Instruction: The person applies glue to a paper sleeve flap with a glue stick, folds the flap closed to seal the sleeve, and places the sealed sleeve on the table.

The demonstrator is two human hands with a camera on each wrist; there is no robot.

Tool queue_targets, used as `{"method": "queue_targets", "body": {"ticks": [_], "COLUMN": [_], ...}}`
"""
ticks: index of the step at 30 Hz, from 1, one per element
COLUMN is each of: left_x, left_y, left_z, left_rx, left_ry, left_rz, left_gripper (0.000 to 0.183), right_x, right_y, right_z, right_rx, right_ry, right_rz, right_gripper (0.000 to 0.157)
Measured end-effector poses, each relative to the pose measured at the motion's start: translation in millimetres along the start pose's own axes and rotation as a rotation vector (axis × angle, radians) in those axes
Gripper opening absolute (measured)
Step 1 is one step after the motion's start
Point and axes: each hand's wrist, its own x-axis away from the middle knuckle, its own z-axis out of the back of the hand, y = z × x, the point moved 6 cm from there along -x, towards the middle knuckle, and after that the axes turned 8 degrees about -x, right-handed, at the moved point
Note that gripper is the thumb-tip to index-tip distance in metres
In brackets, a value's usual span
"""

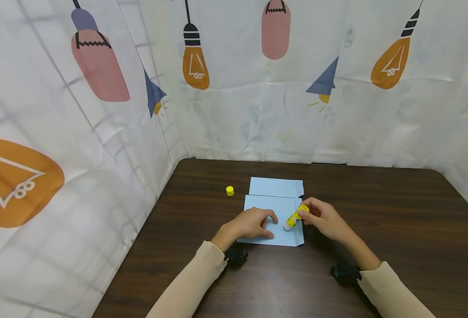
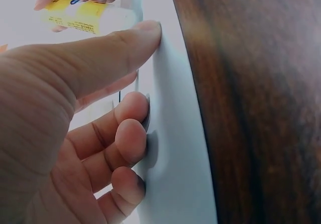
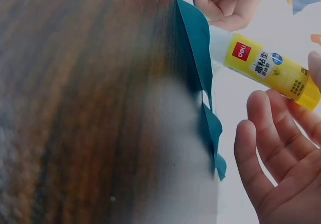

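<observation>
A light blue sheet of folded paper (image 1: 275,187) lies on the table, creased into panels, with small flaps along its right side. My left hand (image 1: 253,224) rests on the sheet's left part, fingertips touching the paper. Between thumb and fingers, my right hand (image 1: 324,217) pinches a yellow glue stick (image 1: 297,217), tilted with its white end down at the paper's lower right panel. In the right wrist view the glue stick (image 3: 268,68) shows its label, and the flaps (image 3: 195,43) look dark teal, raised off the table. The left wrist view shows the left thumb and curved fingertips (image 2: 131,142) on the paper.
A yellow cap (image 1: 230,191) stands on the dark wooden table (image 1: 385,212), left of the paper. Patterned white curtains (image 1: 237,110) hang behind the table and along its left side. Each wrist wears a black device.
</observation>
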Motion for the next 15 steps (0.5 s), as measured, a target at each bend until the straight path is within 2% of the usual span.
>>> {"method": "queue_targets", "body": {"ticks": [8,15], "left_x": [-0.5,-0.7], "left_y": [-0.7,-0.7], "left_z": [-0.4,-0.9], "left_rx": [0.007,0.011], "left_ry": [-0.002,-0.007], "left_rz": [-0.004,-0.022], "left_gripper": [0.038,0.037], "right_x": [-0.3,0.7], "right_y": [-6.0,-5.7], "right_z": [-3.5,-6.6], "right_rx": [0.048,0.066], "right_ry": [-0.024,-0.071], "right_rz": [0.052,0.059], "right_gripper": [0.021,0.027]}}
